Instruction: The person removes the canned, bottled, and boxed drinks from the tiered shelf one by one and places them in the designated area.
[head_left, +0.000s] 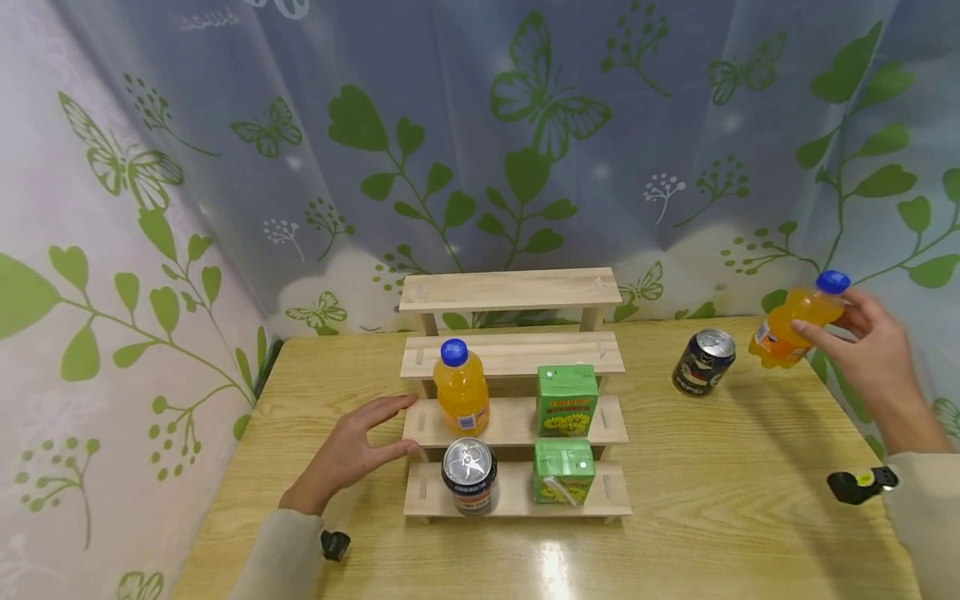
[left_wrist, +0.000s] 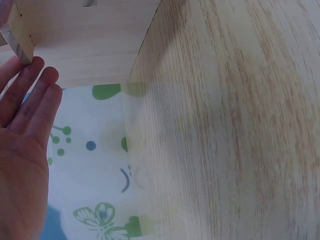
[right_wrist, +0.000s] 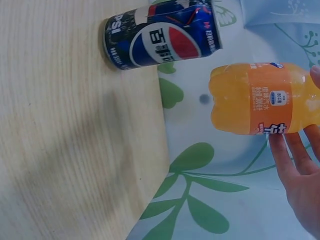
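A wooden step rack (head_left: pixel 513 425) with several tiers stands on the table. My left hand (head_left: pixel 356 446) holds the left end of its second-lowest tier, thumb at the front edge and fingers at the back. On that tier are an orange soda bottle (head_left: pixel 461 392) with a blue cap and a green drink carton (head_left: pixel 567 404). The lowest tier bears a dark soda can (head_left: pixel 470 477) and another green carton (head_left: pixel 562 473) with a straw. At the right, my right hand (head_left: pixel 870 350) grips a second orange soda bottle (right_wrist: pixel 255 97), tilted and raised. Left of it stands a Pepsi can (right_wrist: pixel 162 37).
The two upper tiers (head_left: pixel 510 289) of the rack bear nothing. Behind the wood-grain table (head_left: pixel 712 500) hangs a curtain (head_left: pixel 465 125) printed with leaves and butterflies. Similar patterned cloth (head_left: pixel 112 292) borders the left side.
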